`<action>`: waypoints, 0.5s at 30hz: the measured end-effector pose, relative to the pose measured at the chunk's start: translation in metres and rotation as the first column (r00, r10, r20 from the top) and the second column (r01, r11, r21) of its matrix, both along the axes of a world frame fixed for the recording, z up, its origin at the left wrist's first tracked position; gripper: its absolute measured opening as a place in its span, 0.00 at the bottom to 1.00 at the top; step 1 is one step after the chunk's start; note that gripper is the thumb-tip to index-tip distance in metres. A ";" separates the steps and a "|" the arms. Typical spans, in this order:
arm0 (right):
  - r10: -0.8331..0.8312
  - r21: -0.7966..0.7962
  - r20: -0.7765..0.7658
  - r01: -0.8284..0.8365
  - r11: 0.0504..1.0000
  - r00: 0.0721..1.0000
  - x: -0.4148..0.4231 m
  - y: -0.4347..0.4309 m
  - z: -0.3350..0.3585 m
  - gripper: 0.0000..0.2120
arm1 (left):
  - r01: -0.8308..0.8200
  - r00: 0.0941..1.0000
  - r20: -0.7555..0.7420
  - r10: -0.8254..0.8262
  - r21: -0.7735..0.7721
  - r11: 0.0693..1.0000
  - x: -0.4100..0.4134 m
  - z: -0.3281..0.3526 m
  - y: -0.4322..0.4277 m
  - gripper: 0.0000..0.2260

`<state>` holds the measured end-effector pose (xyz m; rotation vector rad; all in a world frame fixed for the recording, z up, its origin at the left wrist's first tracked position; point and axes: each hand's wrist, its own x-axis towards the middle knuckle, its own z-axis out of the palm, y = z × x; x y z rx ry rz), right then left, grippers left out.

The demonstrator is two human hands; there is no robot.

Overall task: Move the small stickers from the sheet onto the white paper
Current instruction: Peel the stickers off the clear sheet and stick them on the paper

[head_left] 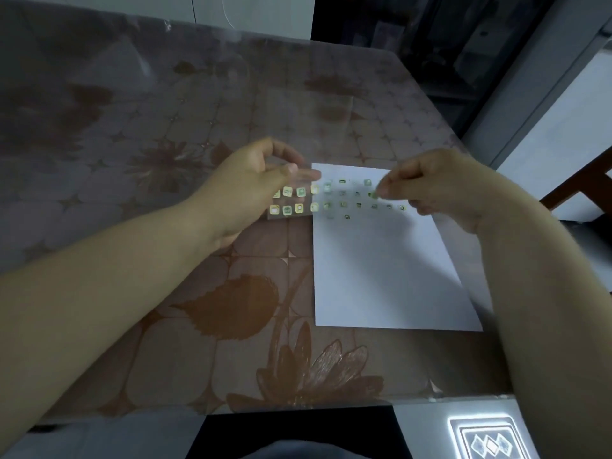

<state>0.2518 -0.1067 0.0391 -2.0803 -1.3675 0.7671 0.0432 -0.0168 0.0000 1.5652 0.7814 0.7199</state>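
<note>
A clear sticker sheet [299, 202] with several small yellow-green square stickers hangs above the table, over the left edge of the white paper [384, 266]. My left hand [245, 187] pinches the sheet at its upper left part. My right hand [437, 187] pinches one small green sticker [373, 194] between thumb and forefinger, just above the paper's upper part. Several small stickers [359, 205] lie in rows across the top of the paper. Blur hides the fine detail of the fingertips.
The table [165, 144] wears a brown floral cover under clear plastic. Its right edge runs close past the paper, and its near edge is at the bottom. A dark wooden chair part [579, 190] stands at the right. A lit patterned floor tile [490, 438] shows below.
</note>
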 end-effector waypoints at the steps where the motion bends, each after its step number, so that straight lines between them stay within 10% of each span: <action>1: 0.000 -0.065 -0.002 0.000 0.998 1.000 0.002 0.000 -0.003 0.04 | -0.025 1.000 0.011 0.025 0.006 1.000 0.000 0.000 0.001 0.06; 15: -0.029 -0.093 0.012 0.030 0.995 1.000 -0.013 0.008 -0.015 0.05 | -0.116 0.992 0.050 0.117 -0.029 0.993 0.001 0.000 0.003 0.07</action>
